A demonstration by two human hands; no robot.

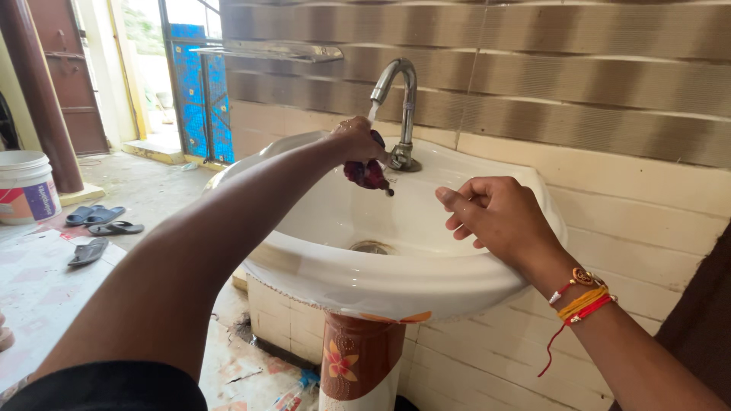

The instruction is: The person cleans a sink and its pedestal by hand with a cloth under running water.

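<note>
The left hand is clenched around a small dark maroon wet cloth, holding it under the curved chrome tap over the white ceramic wash basin. The right hand hovers loosely curled above the basin's right side, grasping nothing. Dark sandals lie on the floor.

You have a small, wet, dark maroon wad of cloth bunched up under the curved chrome tap, where a thin stream of water runs onto it. It hangs crumpled over the back of the white ceramic pedestal basin, above the drain, one dripping end pointing down and right.
</note>
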